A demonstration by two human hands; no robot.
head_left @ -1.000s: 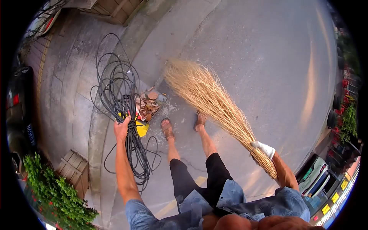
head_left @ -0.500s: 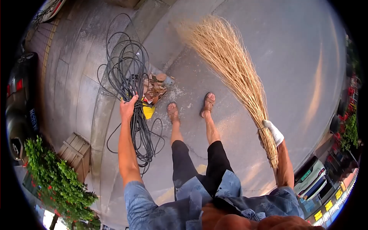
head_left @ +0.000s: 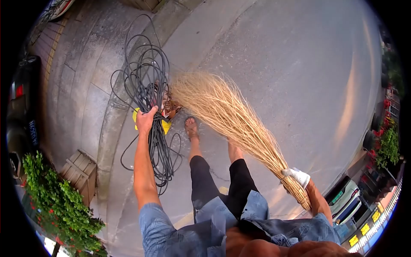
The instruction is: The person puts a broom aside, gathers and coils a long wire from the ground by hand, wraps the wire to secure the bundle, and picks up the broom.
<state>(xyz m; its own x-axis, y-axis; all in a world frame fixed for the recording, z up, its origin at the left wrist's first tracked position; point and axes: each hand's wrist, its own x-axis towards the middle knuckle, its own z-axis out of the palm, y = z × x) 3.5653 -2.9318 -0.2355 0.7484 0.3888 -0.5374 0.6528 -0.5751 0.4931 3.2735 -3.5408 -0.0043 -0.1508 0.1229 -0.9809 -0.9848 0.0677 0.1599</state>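
My left hand [head_left: 146,120], bare, is closed around a loose bundle of black cable [head_left: 143,73] whose loops spread above it and hang below. Behind the cable, dry leaf litter [head_left: 172,107] shows in part, with something yellow [head_left: 166,127] beside it. My right hand [head_left: 297,176], in a white glove, grips the narrow bound end of a large straw broom [head_left: 239,115]. The broom slants up to the left, and its blurred tips are at the leaf litter. It covers my right foot.
A raised kerb [head_left: 112,115] runs along the left, next to stone paving [head_left: 81,85]. A wooden crate [head_left: 80,173] and a leafy bush [head_left: 55,201] are at lower left. Parked cars stand at the left edge and a white one [head_left: 346,198] at lower right. Grey road [head_left: 299,77] spreads ahead and right.
The broom has swung down and left, bringing its tips to the leaf litter and covering my right foot. My right hand has moved slightly down and left. My left hand still holds the cable.
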